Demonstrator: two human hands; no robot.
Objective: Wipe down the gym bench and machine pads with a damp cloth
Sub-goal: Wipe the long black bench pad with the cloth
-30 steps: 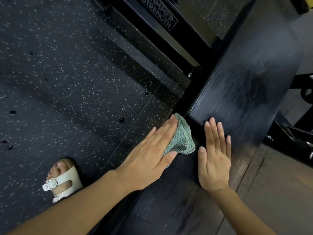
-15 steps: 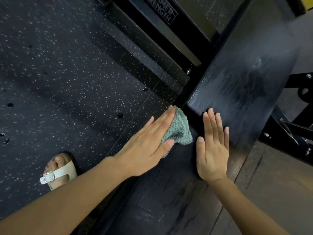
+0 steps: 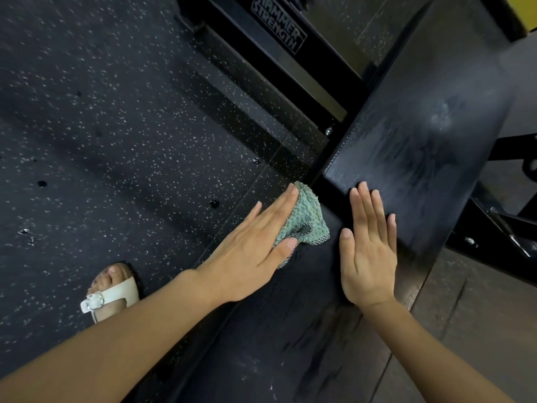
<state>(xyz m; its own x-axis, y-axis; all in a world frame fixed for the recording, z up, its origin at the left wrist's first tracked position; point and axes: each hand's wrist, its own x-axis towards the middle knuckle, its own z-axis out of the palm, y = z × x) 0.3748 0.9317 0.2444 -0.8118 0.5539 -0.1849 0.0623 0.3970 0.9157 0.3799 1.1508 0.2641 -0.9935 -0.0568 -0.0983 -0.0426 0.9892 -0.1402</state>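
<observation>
Down at the far left corner of the near bench pad [image 3: 276, 344], the left hand [image 3: 247, 251] is pressing the green cloth [image 3: 308, 219] flat with straight fingers, gripping nothing. The right hand [image 3: 367, 257] is lying released, palm down, just beside the cloth, its fingertips [image 3: 363, 196] reaching onto the back pad [image 3: 421, 141]'s near edge. A sandalled foot [image 3: 112, 289] is standing on the speckled floor [image 3: 116, 126].

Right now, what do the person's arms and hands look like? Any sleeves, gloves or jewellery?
The left hand and right hand are bare: no gloves, rings, watch or bracelet. Both forearms are uncovered to the frame edge, no sleeve in view. Fingernails look short and unpainted.
</observation>
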